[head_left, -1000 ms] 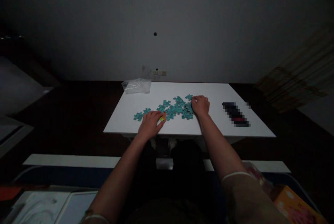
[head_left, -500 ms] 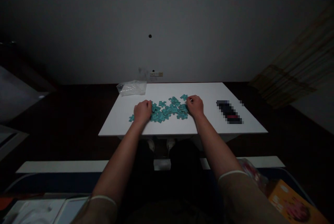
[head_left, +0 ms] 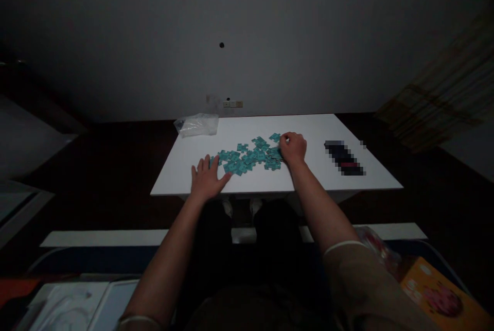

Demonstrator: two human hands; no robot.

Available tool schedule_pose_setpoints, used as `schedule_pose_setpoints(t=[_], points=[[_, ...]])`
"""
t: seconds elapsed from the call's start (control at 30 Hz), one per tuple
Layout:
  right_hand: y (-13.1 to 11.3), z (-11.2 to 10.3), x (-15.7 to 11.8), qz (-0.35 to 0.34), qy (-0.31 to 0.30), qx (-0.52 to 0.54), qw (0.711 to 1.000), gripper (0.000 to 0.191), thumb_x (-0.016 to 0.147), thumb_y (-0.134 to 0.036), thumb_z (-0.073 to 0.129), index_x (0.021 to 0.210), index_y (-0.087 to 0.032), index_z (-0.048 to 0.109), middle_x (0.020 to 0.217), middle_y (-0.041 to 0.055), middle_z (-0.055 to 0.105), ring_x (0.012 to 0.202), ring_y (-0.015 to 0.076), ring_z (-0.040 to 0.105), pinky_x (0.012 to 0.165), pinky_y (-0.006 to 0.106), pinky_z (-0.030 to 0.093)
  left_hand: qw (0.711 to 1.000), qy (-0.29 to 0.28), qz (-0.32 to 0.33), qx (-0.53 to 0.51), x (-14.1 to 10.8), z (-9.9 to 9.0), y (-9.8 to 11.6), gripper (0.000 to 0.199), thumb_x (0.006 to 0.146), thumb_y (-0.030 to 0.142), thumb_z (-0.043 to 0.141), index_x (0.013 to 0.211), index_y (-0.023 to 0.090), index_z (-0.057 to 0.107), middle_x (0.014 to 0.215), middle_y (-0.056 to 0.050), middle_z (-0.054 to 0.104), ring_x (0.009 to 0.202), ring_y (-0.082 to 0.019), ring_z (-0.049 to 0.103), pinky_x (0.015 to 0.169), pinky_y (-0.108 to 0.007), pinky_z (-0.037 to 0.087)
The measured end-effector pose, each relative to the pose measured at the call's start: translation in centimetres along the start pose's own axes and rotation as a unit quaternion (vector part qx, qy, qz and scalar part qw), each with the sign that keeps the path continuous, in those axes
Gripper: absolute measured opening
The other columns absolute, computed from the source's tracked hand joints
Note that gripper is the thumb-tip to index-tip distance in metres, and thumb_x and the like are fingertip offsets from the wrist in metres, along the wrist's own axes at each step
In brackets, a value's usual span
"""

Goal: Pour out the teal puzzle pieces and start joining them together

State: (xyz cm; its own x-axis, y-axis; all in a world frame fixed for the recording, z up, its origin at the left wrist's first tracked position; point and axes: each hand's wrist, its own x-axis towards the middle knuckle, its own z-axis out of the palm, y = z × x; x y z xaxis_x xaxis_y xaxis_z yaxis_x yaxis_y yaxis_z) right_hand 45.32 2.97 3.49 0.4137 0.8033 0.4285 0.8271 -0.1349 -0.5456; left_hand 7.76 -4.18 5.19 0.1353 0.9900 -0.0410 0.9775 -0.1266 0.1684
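Note:
A loose scatter of teal jigsaw pieces (head_left: 247, 158) lies across the middle of a white table (head_left: 304, 127). My right hand (head_left: 293, 148) rests curled on the right side of the scatter, its fingertips at the pieces. Whether it grips one is hidden. My left hand (head_left: 206, 179) lies flat near the table's front edge, fingers spread, with its fingertips just touching the scatter's lower left end.
A crumpled clear plastic bag (head_left: 196, 125) lies at the table's back left corner. A dark, pixelated object (head_left: 345, 158) lies at the right. Beyond the back edge is a wall socket strip (head_left: 232, 104). An orange box (head_left: 436, 290) sits low at the right, near my elbow.
My left hand has opened and drawn back from the pieces toward the table's front edge. My right hand stays on the scatter's right side. The view has tilted slightly.

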Motion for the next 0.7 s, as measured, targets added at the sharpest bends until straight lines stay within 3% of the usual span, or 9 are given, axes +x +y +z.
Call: schedule_pose_setpoints(t=[0.1, 0.17, 0.27, 0.37, 0.43, 0.53, 0.7], points=[[0.1, -1.1, 0.0, 0.039, 0.024, 0.003, 0.999, 0.04, 0.114, -0.035, 0.052, 0.117, -0.021, 0.089, 0.132, 0.0221, 0.088, 0.136, 0.0432, 0.066, 0.115, 0.057, 0.049, 0.999, -0.02, 0.03, -0.024, 0.9, 0.0, 2.6, 0.105, 0.116, 0.083, 0.061, 0.201, 0.028, 0.033, 0.211, -0.02, 0.021, 0.195, -0.05, 0.024, 0.156, -0.075, 0.02], [0.8, -2.0, -0.2, 0.049, 0.008, 0.012, 0.999, 0.047, 0.118, -0.042, 0.049, 0.127, -0.021, 0.09, 0.139, 0.0236, 0.086, 0.141, 0.045, 0.065, 0.118, 0.061, 0.05, 0.998, -0.022, 0.048, -0.04, 1.7, 0.1, 4.1, 0.11, 0.113, 0.086, 0.067, 0.201, 0.03, 0.032, 0.211, -0.02, 0.019, 0.195, -0.052, 0.023, 0.156, -0.076, 0.021], [2.2, -2.8, -1.3, 0.015, -0.081, 0.017, 0.996, 0.052, 0.12, -0.049, 0.055, 0.149, -0.022, 0.088, 0.155, 0.0236, 0.083, 0.146, 0.0446, 0.069, 0.124, 0.062, 0.053, 0.994, -0.027, 0.091, -0.057, 2.9, 0.6, 6.5, 0.107, 0.111, 0.084, 0.073, 0.198, 0.033, 0.039, 0.211, -0.02, 0.022, 0.195, -0.054, 0.02, 0.155, -0.08, 0.019], [2.7, -2.8, -3.4, -0.059, -0.174, -0.019, 0.983, 0.061, 0.112, -0.053, 0.076, 0.165, -0.024, 0.081, 0.171, 0.0225, 0.076, 0.157, 0.0452, 0.067, 0.133, 0.062, 0.052, 0.989, -0.026, 0.119, -0.079, 4.0, 1.2, 9.0, 0.093, 0.114, 0.076, 0.074, 0.193, 0.032, 0.049, 0.208, -0.019, 0.032, 0.195, -0.055, 0.02, 0.153, -0.086, 0.017], [2.1, -2.4, -4.8, -0.093, -0.189, -0.057, 0.976, 0.069, 0.108, -0.056, 0.085, 0.17, -0.026, 0.078, 0.177, 0.0214, 0.073, 0.164, 0.0474, 0.063, 0.138, 0.067, 0.048, 0.985, -0.009, 0.137, -0.104, 4.7, 1.5, 10.4, 0.078, 0.117, 0.065, 0.073, 0.185, 0.031, 0.058, 0.204, -0.018, 0.044, 0.192, -0.054, 0.028, 0.151, -0.089, 0.018], [0.7, -1.8, -6.1, -0.144, -0.199, -0.047, 0.968, 0.064, 0.113, -0.049, 0.08, 0.172, -0.025, 0.076, 0.171, 0.02, 0.077, 0.159, 0.0427, 0.068, 0.137, 0.062, 0.052, 0.975, 0.028, 0.165, -0.148, 5.4, 1.8, 11.4, 0.053, 0.117, 0.045, 0.072, 0.168, 0.03, 0.07, 0.187, -0.019, 0.065, 0.181, -0.049, 0.049, 0.15, -0.088, 0.023], [-0.4, -0.8, -5.3, -0.152, -0.183, 0.005, 0.971, 0.059, 0.109, -0.022, 0.07, 0.166, -0.027, 0.081, 0.16, 0.017, 0.083, 0.148, 0.0389, 0.074, 0.133, 0.06, 0.058, 0.957, 0.067, 0.208, -0.193, 5.6, 2.6, 10.2, 0.033, 0.112, 0.024, 0.074, 0.144, 0.028, 0.08, 0.157, -0.016, 0.083, 0.157, -0.041, 0.07, 0.146, -0.075, 0.039]])
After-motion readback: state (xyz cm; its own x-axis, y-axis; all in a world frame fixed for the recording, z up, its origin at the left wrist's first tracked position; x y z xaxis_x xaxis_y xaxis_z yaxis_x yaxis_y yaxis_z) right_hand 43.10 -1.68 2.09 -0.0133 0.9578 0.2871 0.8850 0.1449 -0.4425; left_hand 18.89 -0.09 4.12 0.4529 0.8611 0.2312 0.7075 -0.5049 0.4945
